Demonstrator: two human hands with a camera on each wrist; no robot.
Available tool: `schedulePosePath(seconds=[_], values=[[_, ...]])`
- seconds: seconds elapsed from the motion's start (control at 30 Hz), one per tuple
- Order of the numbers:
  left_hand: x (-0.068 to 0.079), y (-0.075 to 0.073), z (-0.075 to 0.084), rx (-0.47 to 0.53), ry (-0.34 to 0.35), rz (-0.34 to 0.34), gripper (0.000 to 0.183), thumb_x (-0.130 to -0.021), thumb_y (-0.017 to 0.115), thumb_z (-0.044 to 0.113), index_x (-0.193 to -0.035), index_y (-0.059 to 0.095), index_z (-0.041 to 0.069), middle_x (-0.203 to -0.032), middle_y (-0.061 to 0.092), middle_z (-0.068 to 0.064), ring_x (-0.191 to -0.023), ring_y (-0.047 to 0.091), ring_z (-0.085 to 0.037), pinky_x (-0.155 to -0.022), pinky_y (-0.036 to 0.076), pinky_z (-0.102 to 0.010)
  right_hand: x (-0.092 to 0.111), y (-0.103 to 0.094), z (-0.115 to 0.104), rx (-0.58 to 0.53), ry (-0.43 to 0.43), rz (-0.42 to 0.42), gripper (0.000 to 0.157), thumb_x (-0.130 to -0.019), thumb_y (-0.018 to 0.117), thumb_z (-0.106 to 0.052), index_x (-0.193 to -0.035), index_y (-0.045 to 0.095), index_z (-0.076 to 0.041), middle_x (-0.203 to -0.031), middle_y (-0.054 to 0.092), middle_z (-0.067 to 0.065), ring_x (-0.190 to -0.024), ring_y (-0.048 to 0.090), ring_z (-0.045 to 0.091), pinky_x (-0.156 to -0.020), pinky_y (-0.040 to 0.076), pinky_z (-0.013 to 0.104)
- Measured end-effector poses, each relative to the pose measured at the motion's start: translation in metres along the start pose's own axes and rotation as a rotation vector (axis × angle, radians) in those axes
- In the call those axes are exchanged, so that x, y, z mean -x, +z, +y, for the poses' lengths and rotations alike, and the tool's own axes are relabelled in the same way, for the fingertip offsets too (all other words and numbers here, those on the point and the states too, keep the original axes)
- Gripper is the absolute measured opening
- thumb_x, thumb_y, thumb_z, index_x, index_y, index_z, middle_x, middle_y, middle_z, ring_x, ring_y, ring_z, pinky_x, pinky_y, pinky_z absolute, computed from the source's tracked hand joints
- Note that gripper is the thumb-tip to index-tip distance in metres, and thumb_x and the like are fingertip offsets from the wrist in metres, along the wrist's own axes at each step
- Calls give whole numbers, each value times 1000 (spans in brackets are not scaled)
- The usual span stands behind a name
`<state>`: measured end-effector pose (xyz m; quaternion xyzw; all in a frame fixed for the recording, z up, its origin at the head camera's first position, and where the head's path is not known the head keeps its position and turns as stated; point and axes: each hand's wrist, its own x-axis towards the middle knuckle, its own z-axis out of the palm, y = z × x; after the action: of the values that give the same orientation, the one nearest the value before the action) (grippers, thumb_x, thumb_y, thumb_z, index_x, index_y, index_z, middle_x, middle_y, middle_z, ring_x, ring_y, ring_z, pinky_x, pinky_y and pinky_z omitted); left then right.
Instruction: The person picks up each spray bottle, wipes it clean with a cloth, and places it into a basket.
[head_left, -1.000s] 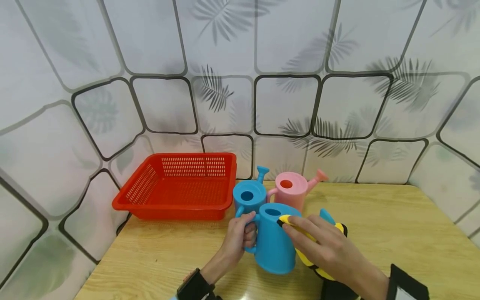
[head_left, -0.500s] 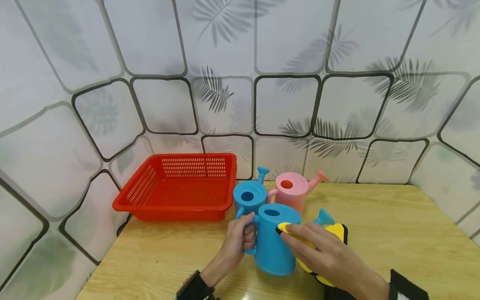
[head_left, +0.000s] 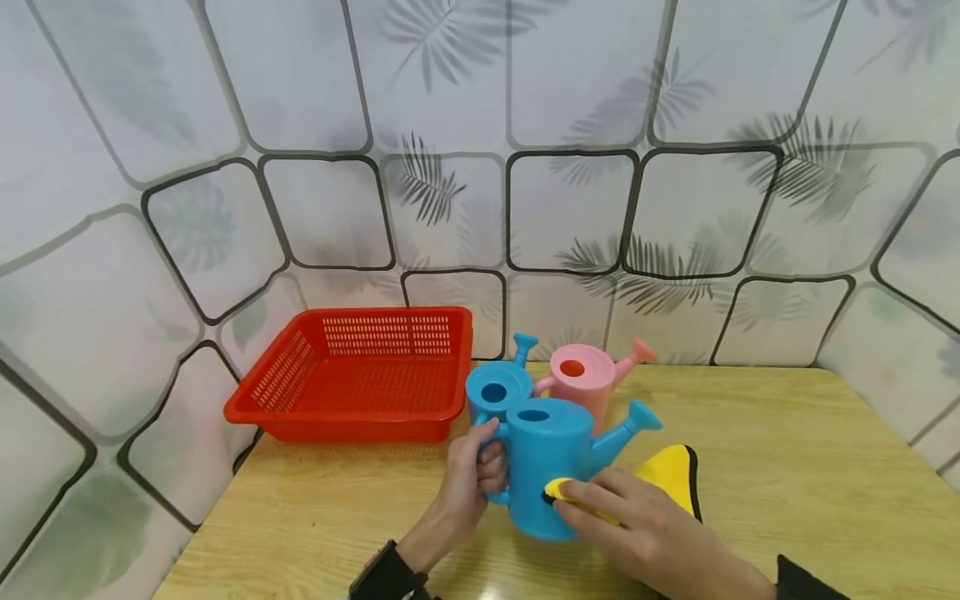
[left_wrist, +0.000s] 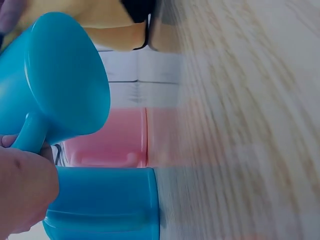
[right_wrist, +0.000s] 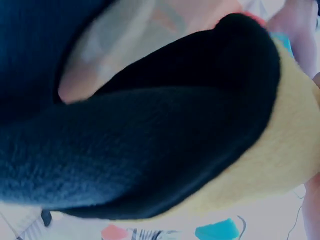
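My left hand (head_left: 471, 477) grips the handle of a blue watering can (head_left: 542, 462), its spout pointing right. In the left wrist view, the can's round base (left_wrist: 70, 75) is raised off the table and tilted. Against the can's lower side, my right hand (head_left: 645, 523) presses a yellow cloth (head_left: 667, 473) with black edging, which it holds bunched in its fingers. A loose part of the cloth sticks out behind this hand. The right wrist view is mostly filled by the cloth's dark underside (right_wrist: 150, 135), so the fingertips are hidden there.
Just behind the held can stand a second blue watering can (head_left: 495, 385) and a pink watering can (head_left: 581, 371). To the left is a red slotted plastic basket (head_left: 360, 425). All rest on a wood-grain table (head_left: 787, 467), with a patterned curtain (head_left: 450, 208) at the back.
The held can has turned, bringing its whole spout into view on the right. My right hand has slid the cloth down the can's side. The left hand keeps its grip.
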<state>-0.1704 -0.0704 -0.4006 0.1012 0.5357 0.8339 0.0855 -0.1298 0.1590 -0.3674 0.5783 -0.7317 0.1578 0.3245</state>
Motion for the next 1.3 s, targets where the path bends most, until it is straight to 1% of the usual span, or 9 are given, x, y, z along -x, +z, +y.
schedulePosePath(seconds=[0.1, 0.2, 0.27, 0.4, 0.57, 0.9, 0.97, 1.13, 1.3], values=[[-1, -2, 1, 39, 15, 2, 44, -101, 44, 32, -60, 35, 18, -46, 29, 8, -39, 27, -8, -44, 21, -21, 4, 7, -4, -33, -28, -28, 34, -103, 46, -29, -110, 70, -6, -109, 69, 5, -81, 57, 14, -67, 56, 22], [-2, -4, 2, 61, 48, -7, 45, -102, 42, 29, -59, 33, 18, -46, 26, 7, -39, 24, -8, -43, 18, -24, 9, 15, -8, -41, -64, -55, 30, -100, 52, -31, -107, 70, -9, -106, 67, 3, -78, 54, 12, -65, 51, 18], [-2, -5, 2, 56, 55, -4, 46, -102, 40, 29, -59, 33, 18, -46, 26, 6, -38, 23, -9, -44, 18, -24, 11, 19, -8, -34, -92, -56, 28, -102, 50, -29, -105, 71, -9, -103, 67, 2, -76, 52, 11, -64, 49, 17], [-1, -7, 4, 49, 25, 15, 46, -102, 40, 33, -59, 33, 19, -46, 25, 6, -39, 24, -9, -45, 22, -23, 13, 22, -9, -21, -119, -49, 31, -105, 44, -25, -104, 71, -10, -101, 67, 1, -74, 51, 11, -62, 47, 17], [-2, -11, 5, 68, 0, 24, 46, -102, 39, 36, -60, 33, 19, -47, 26, 6, -40, 25, -10, -47, 23, -23, 13, 22, -9, -15, -111, -60, 31, -105, 42, -24, -105, 71, -11, -102, 67, 0, -75, 50, 11, -62, 47, 16], [-2, -12, 4, 63, -25, 19, 46, -102, 39, 36, -59, 33, 20, -47, 27, 7, -41, 26, -9, -47, 25, -22, 14, 20, -11, -27, -77, -112, 23, -98, 57, -28, -107, 70, -12, -105, 65, -1, -78, 50, 9, -66, 48, 16], [-1, -12, 4, 62, -27, 21, 46, -102, 39, 36, -59, 33, 20, -46, 27, 7, -40, 26, -9, -47, 26, -22, 14, 19, -11, -26, -74, -116, 23, -98, 58, -28, -108, 70, -12, -105, 65, -2, -79, 50, 9, -66, 49, 17], [0, -12, 3, 63, -30, 12, 46, -102, 39, 36, -59, 33, 20, -46, 28, 8, -40, 27, -9, -47, 26, -22, 14, 19, -10, -27, -72, -114, 26, -101, 52, -30, -108, 70, -13, -106, 65, -1, -79, 51, 10, -67, 49, 17], [0, -14, 2, 62, -33, 1, 46, -102, 39, 35, -58, 32, 20, -46, 27, 8, -39, 26, -7, -46, 23, -21, 14, 21, -11, -40, -71, -91, 28, -102, 50, -30, -109, 69, -12, -107, 66, 0, -79, 50, 10, -66, 48, 17]])
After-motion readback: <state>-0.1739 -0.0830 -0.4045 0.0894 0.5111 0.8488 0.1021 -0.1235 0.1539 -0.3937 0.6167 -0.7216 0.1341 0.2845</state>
